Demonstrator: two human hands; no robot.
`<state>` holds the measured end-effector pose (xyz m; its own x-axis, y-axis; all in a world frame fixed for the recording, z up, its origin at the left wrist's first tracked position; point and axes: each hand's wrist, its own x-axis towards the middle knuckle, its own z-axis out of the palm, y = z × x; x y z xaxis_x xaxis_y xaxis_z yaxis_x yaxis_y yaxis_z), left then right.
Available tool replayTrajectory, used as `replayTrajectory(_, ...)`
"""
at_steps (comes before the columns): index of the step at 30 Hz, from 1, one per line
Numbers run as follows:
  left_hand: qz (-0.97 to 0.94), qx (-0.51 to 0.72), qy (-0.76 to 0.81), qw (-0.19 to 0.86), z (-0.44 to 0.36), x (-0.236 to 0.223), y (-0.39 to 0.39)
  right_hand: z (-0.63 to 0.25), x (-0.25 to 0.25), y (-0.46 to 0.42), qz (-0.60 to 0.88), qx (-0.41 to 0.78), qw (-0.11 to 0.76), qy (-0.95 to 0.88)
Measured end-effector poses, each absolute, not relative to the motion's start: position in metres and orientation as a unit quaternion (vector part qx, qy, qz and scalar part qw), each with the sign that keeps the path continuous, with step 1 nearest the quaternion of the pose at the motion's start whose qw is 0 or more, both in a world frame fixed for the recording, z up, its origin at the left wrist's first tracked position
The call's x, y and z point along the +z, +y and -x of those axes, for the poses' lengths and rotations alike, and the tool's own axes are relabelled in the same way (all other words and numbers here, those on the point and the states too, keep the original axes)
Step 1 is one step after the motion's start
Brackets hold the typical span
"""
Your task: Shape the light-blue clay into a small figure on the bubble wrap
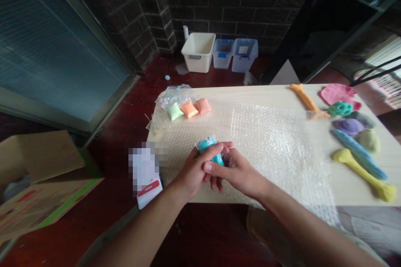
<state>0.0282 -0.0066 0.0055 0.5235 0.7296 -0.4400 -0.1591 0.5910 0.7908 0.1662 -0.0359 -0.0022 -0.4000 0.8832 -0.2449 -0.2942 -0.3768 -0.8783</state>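
Above the near side of the counter [266, 94], I had my left hand [196, 166] and right hand [238, 170] pressed together, fingers curled around a blue packet [205, 143], the left thumb across it. Bubble wrap [275, 146] lay beneath them, stretching toward three o'clock. At eleven o'clock sat a green packet [174, 111], an orange packet [189, 109] and a pink packet [203, 106]; a yellow bone shape [365, 173] lay at three.

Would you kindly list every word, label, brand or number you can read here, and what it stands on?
None can be read.
Box: printed markings, too blurred to read.
White-and-red item: partly pixelated, no words legible.
Rightmost bin: pale patch, too small to tell whether it bears writing.
Blue packet: no lettering discernible.
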Motion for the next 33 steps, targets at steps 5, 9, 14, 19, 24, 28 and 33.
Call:
replayTrajectory(5,-0.380,0.213,0.328,0.839,-0.021,0.009,-0.006,-0.175,-0.006,-0.036,0.300,0.844,0.327,-0.301)
replayTrajectory(9,-0.441,0.182,0.297,0.827,-0.013,0.014,0.000,-0.180,-0.007,-0.038,0.268,0.865,0.337,-0.257)
replayTrajectory(14,-0.473,0.239,0.310,0.789,-0.010,0.009,0.003,-0.179,0.003,-0.036,0.354,0.829,0.380,-0.206)
replayTrajectory(19,-0.466,0.291,0.312,0.775,-0.013,0.001,0.003,-0.175,0.005,-0.031,0.449,0.762,0.407,-0.226)
replayTrajectory(24,-0.431,0.306,0.318,0.787,-0.014,0.002,0.006,-0.175,0.004,-0.030,0.432,0.729,0.431,-0.310)
replayTrajectory(28,-0.413,0.334,0.338,0.777,-0.016,0.002,0.008,-0.177,0.009,-0.029,0.416,0.718,0.469,-0.302)
replayTrajectory(33,-0.443,0.329,0.364,0.750,-0.018,-0.004,0.005,-0.175,0.013,-0.029,0.447,0.737,0.443,-0.248)
